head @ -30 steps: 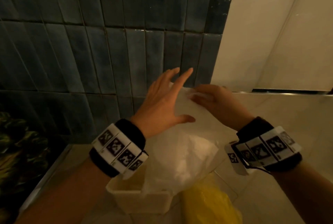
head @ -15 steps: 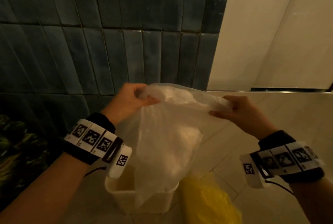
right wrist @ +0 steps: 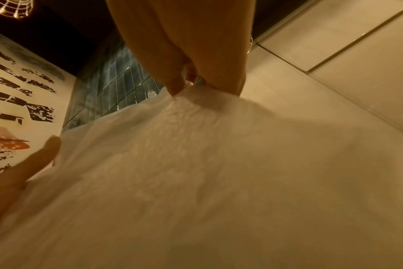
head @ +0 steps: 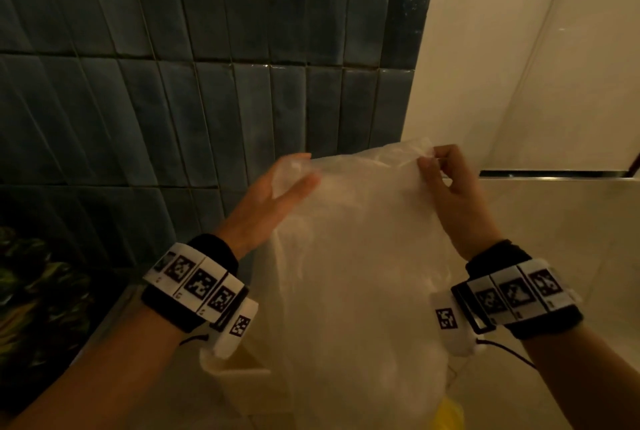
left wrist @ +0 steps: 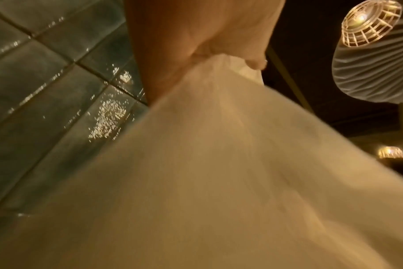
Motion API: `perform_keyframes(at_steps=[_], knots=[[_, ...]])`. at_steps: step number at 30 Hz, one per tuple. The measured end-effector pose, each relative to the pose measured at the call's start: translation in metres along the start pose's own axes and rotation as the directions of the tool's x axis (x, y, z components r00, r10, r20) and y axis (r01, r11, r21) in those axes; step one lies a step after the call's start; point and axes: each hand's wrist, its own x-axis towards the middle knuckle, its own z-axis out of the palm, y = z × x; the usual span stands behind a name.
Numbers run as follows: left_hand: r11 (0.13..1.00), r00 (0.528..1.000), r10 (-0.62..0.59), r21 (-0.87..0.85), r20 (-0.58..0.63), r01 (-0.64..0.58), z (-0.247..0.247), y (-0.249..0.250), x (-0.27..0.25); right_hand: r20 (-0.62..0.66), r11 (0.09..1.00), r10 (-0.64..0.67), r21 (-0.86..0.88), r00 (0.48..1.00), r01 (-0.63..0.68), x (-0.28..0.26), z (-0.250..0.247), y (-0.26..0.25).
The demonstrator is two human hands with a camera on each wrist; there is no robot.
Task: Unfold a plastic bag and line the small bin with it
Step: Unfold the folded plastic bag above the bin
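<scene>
I have the plastic bag [head: 360, 256] up in the air, spread between my hands above the small bin [head: 242, 377] on the floor. My right hand [head: 450, 194] pinches its top right corner; my left hand [head: 270, 201] grips the top left edge, thumb over the film. I judge the unfolding mostly done. Opening the mouth and seating it in the bin remain, since the bag is not yet inside. The head view alone shows the bin and something yellow [head: 450, 412] beside it. The wrist views show each pinch close up, film gathered between fingers [right wrist: 175, 85].
</scene>
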Motion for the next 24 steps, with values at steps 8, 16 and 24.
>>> perform_keyframes(at_steps=[8, 16, 24], knots=[[0.995, 0.926, 0.097, 0.01, -0.364, -0.1, 0.02, -0.008, 0.005, -0.125, 0.989, 0.121, 0.105, 0.985, -0.109, -0.007, 0.011, 0.006], [0.991, 0.859, 0.132, 0.066, -0.494, -0.114, 0.008, -0.02, 0.002, 0.242, 0.898, 0.334, 0.212, 0.911, -0.385, -0.027, -0.001, 0.022], [0.957, 0.844, 0.164, 0.29, -0.511, -0.011, -0.014, -0.044, 0.0, 0.161, 0.957, 0.236, 0.132, 0.958, -0.258, -0.032, -0.002, 0.03]])
